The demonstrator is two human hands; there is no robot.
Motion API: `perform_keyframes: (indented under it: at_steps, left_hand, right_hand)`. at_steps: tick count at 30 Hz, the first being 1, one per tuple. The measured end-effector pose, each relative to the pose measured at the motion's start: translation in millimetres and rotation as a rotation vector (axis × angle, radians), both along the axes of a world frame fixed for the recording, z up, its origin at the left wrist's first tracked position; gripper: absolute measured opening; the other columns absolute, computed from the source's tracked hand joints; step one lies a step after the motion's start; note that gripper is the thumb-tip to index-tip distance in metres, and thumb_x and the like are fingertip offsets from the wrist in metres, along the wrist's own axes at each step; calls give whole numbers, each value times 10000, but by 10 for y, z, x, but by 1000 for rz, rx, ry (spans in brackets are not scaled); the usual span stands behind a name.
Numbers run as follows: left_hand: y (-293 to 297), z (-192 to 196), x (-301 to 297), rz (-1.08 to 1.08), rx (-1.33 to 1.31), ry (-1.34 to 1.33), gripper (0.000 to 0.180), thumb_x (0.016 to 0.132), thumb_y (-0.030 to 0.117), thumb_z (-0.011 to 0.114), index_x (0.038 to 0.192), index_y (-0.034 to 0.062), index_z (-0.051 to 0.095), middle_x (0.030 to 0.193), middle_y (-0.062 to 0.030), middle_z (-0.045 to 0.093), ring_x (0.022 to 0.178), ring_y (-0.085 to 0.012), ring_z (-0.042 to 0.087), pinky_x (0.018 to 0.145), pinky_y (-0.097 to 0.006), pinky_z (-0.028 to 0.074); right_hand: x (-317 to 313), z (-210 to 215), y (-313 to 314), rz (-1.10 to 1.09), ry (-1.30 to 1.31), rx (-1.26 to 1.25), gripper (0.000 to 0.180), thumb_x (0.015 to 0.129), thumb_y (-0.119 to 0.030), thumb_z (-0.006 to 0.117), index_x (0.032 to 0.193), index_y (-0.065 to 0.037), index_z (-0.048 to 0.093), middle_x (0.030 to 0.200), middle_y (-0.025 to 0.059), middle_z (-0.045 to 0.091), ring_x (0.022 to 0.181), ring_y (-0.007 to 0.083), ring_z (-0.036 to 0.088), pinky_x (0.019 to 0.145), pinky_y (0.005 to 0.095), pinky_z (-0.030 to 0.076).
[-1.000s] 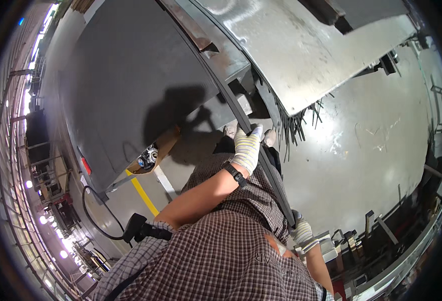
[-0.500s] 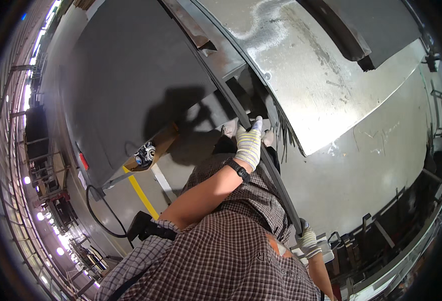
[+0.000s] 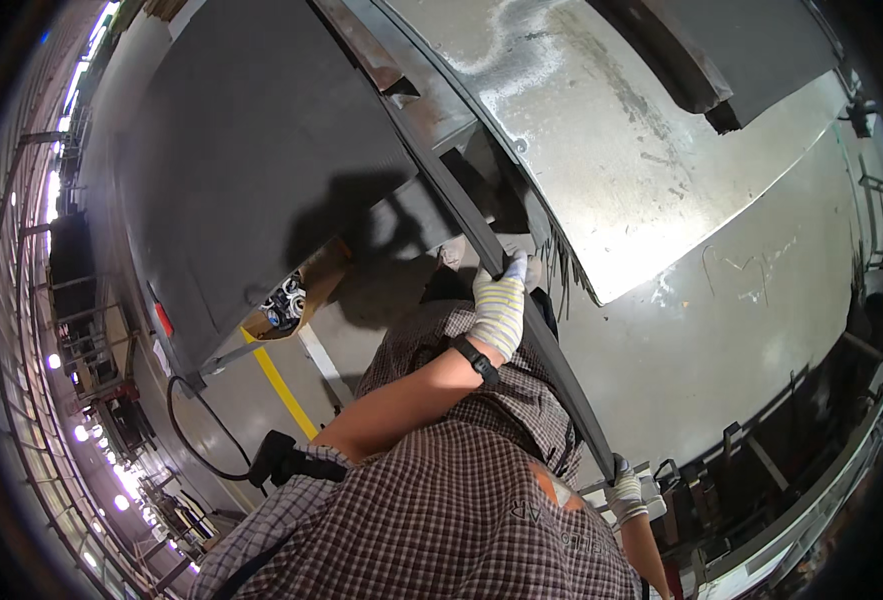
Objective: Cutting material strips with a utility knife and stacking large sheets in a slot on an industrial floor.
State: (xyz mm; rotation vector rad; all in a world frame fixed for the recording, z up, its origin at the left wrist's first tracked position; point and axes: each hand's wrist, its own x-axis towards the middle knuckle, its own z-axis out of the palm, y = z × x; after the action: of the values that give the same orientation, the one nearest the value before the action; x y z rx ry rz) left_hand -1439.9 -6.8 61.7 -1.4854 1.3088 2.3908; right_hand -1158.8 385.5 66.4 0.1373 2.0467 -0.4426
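Note:
A long dark grey strip [image 3: 555, 362] crosses in front of my body, running from the far upper left down to the lower right. My left hand [image 3: 500, 308], in a white and yellow striped glove, is closed round its middle stretch. At the strip's near lower end my right hand [image 3: 625, 493], in a similar glove, grips it; part of those fingers is hidden behind the strip. Toward its far end the strip passes along the edge of a dark-topped table [image 3: 251, 130]. Whether it touches the table there I cannot tell.
A bare metal-topped table [image 3: 611, 170] stands on the right, with a dark folded piece [image 3: 681, 60] on it. Thin dark strips [image 3: 564, 268] hang at its edge. An open cardboard box [image 3: 323, 285] of small parts sits below the left table. A red-handled tool [image 3: 163, 319] lies on that table.
The strip's near end and my right hand have shifted slightly down and right. My left hand is slightly lower, and the strip shows a wider face. Both hands keep their grip.

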Motion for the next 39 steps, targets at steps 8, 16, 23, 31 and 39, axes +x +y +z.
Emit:
perform_keyframes:
  at_steps: [8, 16, 23, 31, 39]
  left_hand:
    - [223, 407, 116, -15, 1, 31, 121, 892, 141, 665, 904, 35, 608, 793, -10, 611, 652, -91, 560, 580, -247, 454]
    - [398, 1117, -127, -250, 118, 334, 146, 899, 108, 653, 1001, 12, 609, 865, -59, 656, 813, -146, 650, 699, -269, 528]
    - [-645, 854, -1916, -168, -329, 218, 476, 815, 347, 729, 975, -77, 582, 886, -117, 639, 773, -196, 586, 744, -361, 488]
    - [-2351, -337, -3897, -95, -609, 340, 236, 848, 169, 624, 979, -24, 587, 859, -135, 646, 755, -247, 632, 669, -361, 503]
    - [-2777, 360, -4427, -1455, -1922, -612, 242, 828, 149, 672, 1060, 165, 738, 1148, -4, 695, 1071, -217, 652, 774, -407, 532]
  right_hand:
    - [425, -149, 682, 17, 168, 65, 647, 658, -91, 765, 1245, -93, 491, 992, 179, 644, 927, 404, 622, 773, 445, 515]
    - [32, -130, 685, -4, 229, 164, 600, 690, -14, 639, 1268, -76, 491, 1086, 192, 610, 1002, 405, 596, 853, 454, 502]
    - [-1154, -90, -601, -88, 340, -107, 546, 749, -13, 527, 1290, -66, 476, 1057, 216, 610, 943, 415, 602, 804, 452, 506]
    - [-2567, 469, -1947, -3, 553, -225, 464, 815, -27, 529, 1275, -19, 472, 1005, 235, 618, 853, 408, 604, 737, 425, 503]
    - [-3441, 807, -2755, -12, 548, -292, 476, 808, -31, 550, 1276, -23, 464, 907, 261, 612, 792, 424, 601, 695, 468, 488]
